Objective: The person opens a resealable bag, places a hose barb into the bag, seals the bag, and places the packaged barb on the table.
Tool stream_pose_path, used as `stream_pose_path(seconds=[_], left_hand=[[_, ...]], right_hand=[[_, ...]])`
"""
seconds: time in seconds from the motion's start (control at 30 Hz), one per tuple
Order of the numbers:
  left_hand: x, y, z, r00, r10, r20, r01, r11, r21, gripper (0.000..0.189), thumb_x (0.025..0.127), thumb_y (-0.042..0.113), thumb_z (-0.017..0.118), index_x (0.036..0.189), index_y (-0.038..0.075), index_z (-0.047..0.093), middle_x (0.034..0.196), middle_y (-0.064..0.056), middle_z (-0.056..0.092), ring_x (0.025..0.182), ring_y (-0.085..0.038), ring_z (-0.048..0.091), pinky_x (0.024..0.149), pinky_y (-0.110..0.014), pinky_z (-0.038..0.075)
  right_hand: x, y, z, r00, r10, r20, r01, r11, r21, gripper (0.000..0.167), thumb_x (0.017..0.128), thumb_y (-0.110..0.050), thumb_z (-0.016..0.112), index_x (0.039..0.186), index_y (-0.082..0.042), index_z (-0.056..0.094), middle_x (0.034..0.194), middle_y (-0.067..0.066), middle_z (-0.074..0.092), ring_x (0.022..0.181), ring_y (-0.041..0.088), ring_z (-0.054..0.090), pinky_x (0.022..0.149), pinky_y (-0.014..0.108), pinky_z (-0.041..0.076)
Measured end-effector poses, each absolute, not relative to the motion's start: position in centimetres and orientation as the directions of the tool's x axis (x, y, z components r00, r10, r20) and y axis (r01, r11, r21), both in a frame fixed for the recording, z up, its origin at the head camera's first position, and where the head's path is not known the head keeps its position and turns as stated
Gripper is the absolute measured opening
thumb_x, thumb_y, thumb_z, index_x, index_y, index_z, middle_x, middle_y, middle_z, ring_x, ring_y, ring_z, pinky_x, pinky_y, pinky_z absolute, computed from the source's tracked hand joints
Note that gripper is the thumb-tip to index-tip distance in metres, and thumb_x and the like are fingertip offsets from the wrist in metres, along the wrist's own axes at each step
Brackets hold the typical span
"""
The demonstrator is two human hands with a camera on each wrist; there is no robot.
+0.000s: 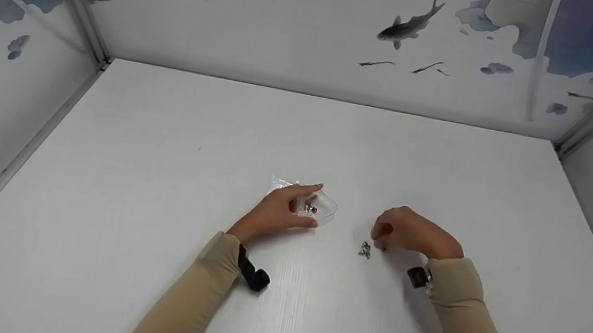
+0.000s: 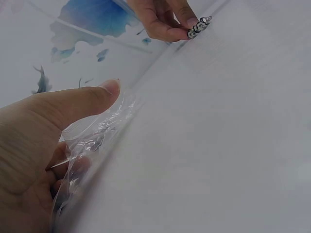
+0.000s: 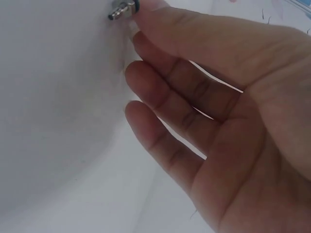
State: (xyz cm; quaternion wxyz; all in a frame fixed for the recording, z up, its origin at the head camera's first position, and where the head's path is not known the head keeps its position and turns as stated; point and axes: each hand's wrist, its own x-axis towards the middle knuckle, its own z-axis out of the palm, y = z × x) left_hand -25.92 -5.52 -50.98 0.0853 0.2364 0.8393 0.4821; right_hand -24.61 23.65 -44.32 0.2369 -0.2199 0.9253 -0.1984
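My left hand (image 1: 280, 209) is curled round a clear plastic dish (image 1: 330, 208), thumb on the near side and fingers on the far side. Inside the dish lie several small shiny metal pieces (image 1: 310, 208). Crinkled clear plastic (image 2: 114, 119) shows by the left thumb in the left wrist view. On the tabletop to the right, my right hand (image 1: 415, 233) has its thumb and finger brought together at a small metal fitting (image 1: 383, 248); the index fingertip is hidden in the right wrist view. Just left of those fingertips sits a small pile of metal fittings (image 1: 365, 250).
A clear plastic bag (image 1: 283, 183) lies behind the left hand. The white table (image 1: 159, 125) is closed in by printed panels at the back (image 1: 304, 47) and at both sides. Each wrist bears a black camera strap (image 1: 255, 279).
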Motion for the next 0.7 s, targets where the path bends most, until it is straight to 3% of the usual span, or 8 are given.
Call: stream_pose_path(seconds=[0.2, 0.4, 0.7], left_hand=[[-25.92, -5.55, -50.93, -0.874, 0.478, 0.089, 0.320, 0.429, 0.845, 0.071, 0.080, 0.029, 0.079, 0.143, 0.026, 0.047, 0.123, -0.001, 0.061, 0.091, -0.013, 0.045, 0.080, -0.027, 0.038], [-25.88, -5.53, -50.90, -0.875, 0.476, 0.089, 0.320, 0.430, 0.844, 0.071, 0.080, 0.029, 0.079, 0.143, 0.026, 0.047, 0.128, -0.001, 0.060, 0.091, -0.013, 0.045, 0.080, -0.027, 0.038], [-25.80, -5.55, -50.68, -0.874, 0.479, 0.080, 0.310, 0.423, 0.851, 0.072, 0.080, 0.029, 0.079, 0.144, 0.026, 0.047, 0.136, -0.001, 0.057, 0.113, -0.013, 0.052, 0.094, -0.032, 0.041]], right_hand=[[-24.66, 23.46, -44.33, -0.790, -0.496, -0.360, -0.321, 0.836, -0.445, 0.009, 0.085, -0.010, 0.071, 0.091, -0.016, 0.073, 0.094, -0.002, 0.068, 0.082, 0.014, 0.056, 0.077, 0.032, 0.049], [-24.61, 23.22, -44.11, -0.787, -0.500, -0.360, -0.328, 0.835, -0.442, 0.006, 0.086, -0.012, 0.070, 0.091, -0.015, 0.072, 0.091, -0.002, 0.066, 0.078, 0.014, 0.054, 0.073, 0.030, 0.047], [-24.92, 22.81, -44.08, -0.784, -0.544, -0.299, -0.357, 0.789, -0.500, 0.007, 0.088, -0.011, 0.068, 0.093, -0.012, 0.073, 0.090, -0.001, 0.069, 0.077, 0.012, 0.056, 0.071, 0.027, 0.048]])
